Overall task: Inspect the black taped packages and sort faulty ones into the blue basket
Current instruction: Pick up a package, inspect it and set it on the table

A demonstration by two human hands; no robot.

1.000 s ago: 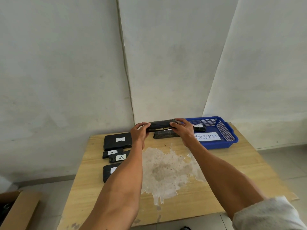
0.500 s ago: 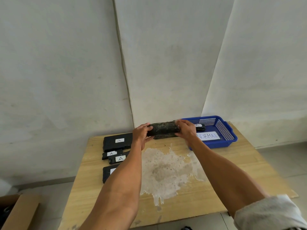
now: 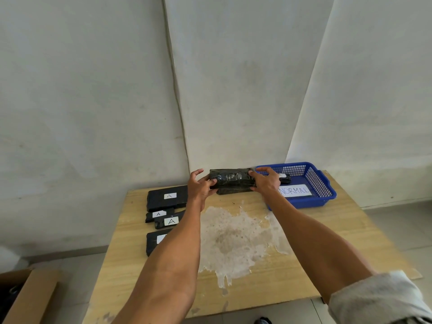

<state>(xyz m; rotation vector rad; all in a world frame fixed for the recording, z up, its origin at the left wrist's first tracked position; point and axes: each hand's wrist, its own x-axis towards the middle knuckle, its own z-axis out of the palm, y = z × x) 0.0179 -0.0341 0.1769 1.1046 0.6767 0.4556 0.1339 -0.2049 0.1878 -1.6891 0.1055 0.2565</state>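
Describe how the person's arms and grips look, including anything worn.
Left grip and right grip are bare hands: no gloves, rings or watch visible. The left forearm is bare as far as the frame shows. The right arm is bare up to a pale grey, rumpled sleeve pushed up near the elbow. No markings show.

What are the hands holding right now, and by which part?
One black taped package, held between both hands by its short ends: the left hand grips the left end and the right hand grips the right end.
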